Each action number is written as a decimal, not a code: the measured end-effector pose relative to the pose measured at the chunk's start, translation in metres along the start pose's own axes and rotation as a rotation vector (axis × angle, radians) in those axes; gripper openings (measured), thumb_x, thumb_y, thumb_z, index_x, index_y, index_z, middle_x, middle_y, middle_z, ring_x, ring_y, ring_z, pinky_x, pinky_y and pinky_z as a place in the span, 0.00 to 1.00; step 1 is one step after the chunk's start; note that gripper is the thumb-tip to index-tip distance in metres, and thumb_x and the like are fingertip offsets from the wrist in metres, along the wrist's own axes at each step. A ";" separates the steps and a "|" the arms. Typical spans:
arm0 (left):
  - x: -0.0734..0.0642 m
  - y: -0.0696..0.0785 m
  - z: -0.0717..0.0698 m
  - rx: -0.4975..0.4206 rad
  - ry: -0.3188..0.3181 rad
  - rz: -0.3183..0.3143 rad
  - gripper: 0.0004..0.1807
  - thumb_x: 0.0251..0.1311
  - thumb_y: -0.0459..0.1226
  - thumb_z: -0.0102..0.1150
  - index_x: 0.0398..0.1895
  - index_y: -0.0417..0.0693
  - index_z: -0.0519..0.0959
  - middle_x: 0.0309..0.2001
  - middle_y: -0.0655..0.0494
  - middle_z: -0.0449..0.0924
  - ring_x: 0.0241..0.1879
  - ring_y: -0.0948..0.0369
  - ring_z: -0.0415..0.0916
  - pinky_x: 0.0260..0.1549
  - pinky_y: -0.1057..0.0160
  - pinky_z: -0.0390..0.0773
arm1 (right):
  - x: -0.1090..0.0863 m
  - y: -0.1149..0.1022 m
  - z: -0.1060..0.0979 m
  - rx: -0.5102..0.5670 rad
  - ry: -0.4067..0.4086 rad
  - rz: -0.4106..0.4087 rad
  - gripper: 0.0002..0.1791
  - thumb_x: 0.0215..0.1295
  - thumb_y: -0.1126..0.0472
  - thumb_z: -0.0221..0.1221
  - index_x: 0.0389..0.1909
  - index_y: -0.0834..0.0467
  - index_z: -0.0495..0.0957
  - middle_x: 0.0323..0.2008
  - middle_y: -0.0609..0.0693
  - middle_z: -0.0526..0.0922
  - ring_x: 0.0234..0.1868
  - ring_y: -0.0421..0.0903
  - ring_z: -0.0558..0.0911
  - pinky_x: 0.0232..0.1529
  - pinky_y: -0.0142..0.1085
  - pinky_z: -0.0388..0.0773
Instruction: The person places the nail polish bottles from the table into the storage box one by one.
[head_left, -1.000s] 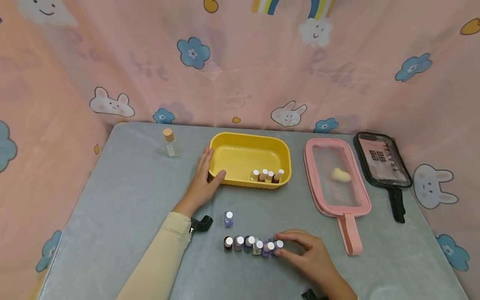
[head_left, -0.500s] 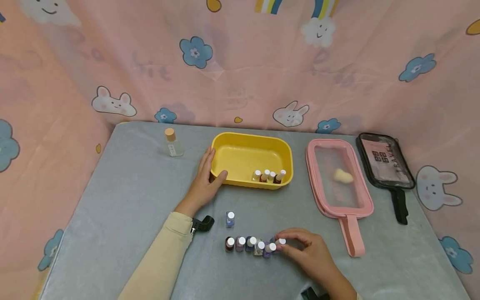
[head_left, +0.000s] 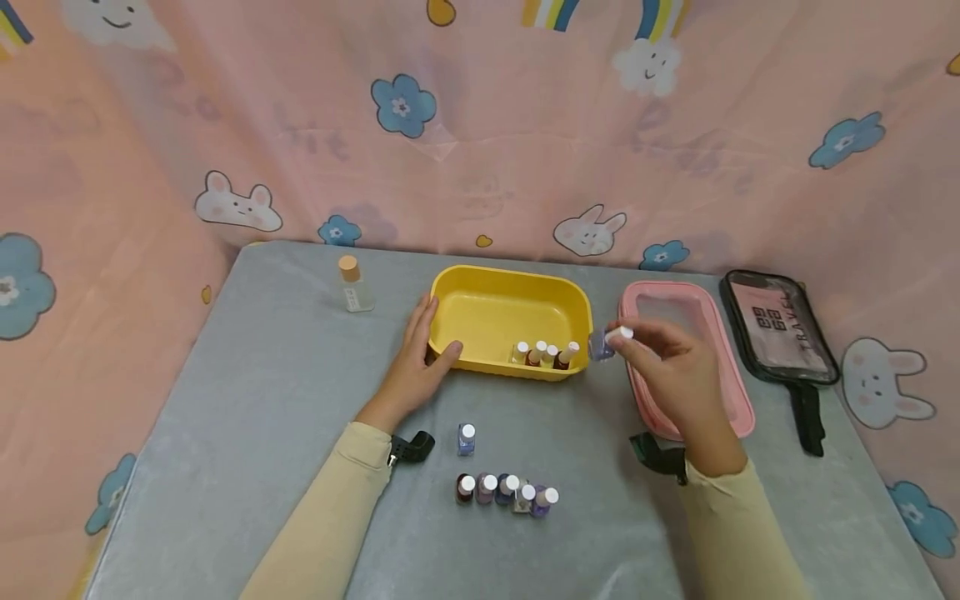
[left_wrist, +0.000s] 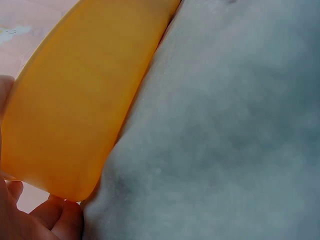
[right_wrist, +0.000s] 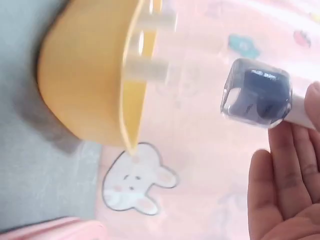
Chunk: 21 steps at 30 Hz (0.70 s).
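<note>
My right hand (head_left: pixel 686 379) pinches a nail polish bottle (head_left: pixel 600 345) by its white cap, just off the right end of a yellow tray (head_left: pixel 495 368). In the right wrist view this bottle (right_wrist: pixel 260 97) has clear glass and dark greyish-blue polish, and sits higher than the tray rim. My left hand (head_left: pixel 411 371) holds the tray's left front corner, thumb at the front rim and fingers along the side. Several white-capped bottles (head_left: pixel 551 357) stand inside the tray's right front corner. On the table, a row of nail polish bottles (head_left: pixel 506 492) stands in front, with one blue bottle (head_left: pixel 466 440) behind it.
A pink zip pouch (head_left: pixel 738 400) with a clear window lies right of the tray, partly beneath my right hand in this view. Beyond it is a black-edged pouch (head_left: pixel 783 333). A glass bottle with a wooden cap (head_left: pixel 357 296) stands at the back left.
My right hand has lifted the rightmost bottle from the front row and carried it up and away to the tray's right end. The left hand keeps its place on the tray.
</note>
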<state>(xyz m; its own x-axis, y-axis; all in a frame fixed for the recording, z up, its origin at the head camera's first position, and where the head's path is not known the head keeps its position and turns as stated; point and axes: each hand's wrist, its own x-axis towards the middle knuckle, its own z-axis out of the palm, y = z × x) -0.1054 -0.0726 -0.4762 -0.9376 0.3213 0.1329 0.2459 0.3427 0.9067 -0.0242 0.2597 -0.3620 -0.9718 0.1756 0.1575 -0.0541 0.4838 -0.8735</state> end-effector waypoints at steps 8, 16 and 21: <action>-0.001 0.002 0.002 0.003 -0.004 -0.012 0.47 0.76 0.53 0.57 0.89 0.56 0.43 0.87 0.59 0.33 0.84 0.54 0.40 0.79 0.44 0.48 | 0.047 0.033 0.024 0.059 0.003 0.105 0.21 0.70 0.51 0.70 0.58 0.59 0.87 0.52 0.47 0.89 0.52 0.43 0.82 0.55 0.28 0.80; -0.001 0.002 0.001 0.005 -0.002 -0.023 0.46 0.77 0.53 0.56 0.89 0.57 0.44 0.87 0.61 0.33 0.84 0.55 0.40 0.79 0.46 0.48 | 0.054 0.057 0.042 -0.068 -0.064 0.059 0.22 0.69 0.49 0.72 0.55 0.60 0.88 0.53 0.55 0.88 0.56 0.51 0.82 0.69 0.54 0.73; -0.001 0.002 0.000 0.002 -0.003 -0.025 0.46 0.77 0.53 0.56 0.89 0.57 0.44 0.87 0.63 0.33 0.84 0.56 0.40 0.79 0.46 0.48 | 0.055 0.061 0.046 -0.077 -0.081 -0.020 0.20 0.69 0.54 0.72 0.55 0.62 0.88 0.50 0.59 0.88 0.55 0.55 0.82 0.69 0.59 0.69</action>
<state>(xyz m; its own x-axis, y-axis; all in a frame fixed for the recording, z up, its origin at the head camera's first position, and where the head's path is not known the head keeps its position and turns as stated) -0.1038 -0.0720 -0.4745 -0.9428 0.3151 0.1086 0.2224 0.3523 0.9091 -0.0916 0.2597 -0.4281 -0.9862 0.0972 0.1339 -0.0586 0.5516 -0.8321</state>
